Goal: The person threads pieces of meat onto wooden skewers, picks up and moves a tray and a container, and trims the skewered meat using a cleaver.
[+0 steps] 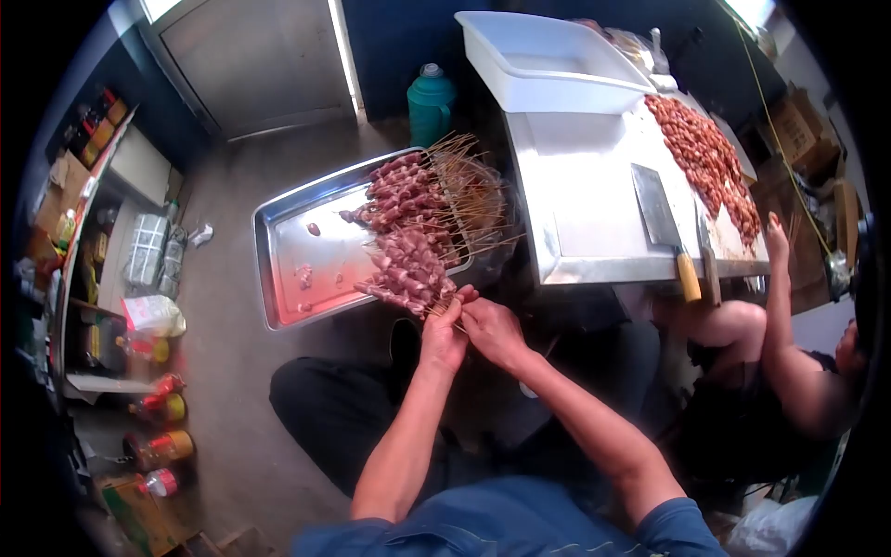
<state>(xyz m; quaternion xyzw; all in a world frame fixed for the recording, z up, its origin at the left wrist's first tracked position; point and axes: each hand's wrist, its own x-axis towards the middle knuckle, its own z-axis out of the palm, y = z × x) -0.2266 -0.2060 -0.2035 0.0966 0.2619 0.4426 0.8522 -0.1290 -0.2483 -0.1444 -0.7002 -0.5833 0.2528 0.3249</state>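
Note:
Close together at the near corner of the metal tray [278,251], both my hands are closed around the stick ends of a bunch of meat skewers [408,267]. My left hand [444,339] wraps the sticks from the left. Beside it, my right hand [492,327] grips them from the right, its fingertips partly hidden. The meat ends point away from me over the tray. More meat skewers [399,190] lie piled along the tray's right side, their bare sticks [469,190] sticking out past the rim. A few loose meat scraps [304,275] rest in reddish liquid on the tray bottom.
A metal table [580,176] at right bears a white plastic tub [557,88], a cleaver [657,206], a knife [708,251] and a heap of cut meat [705,158]. Another person's hand [778,237] is by its right edge. A green thermos [431,102] and bottles [162,408] stand around.

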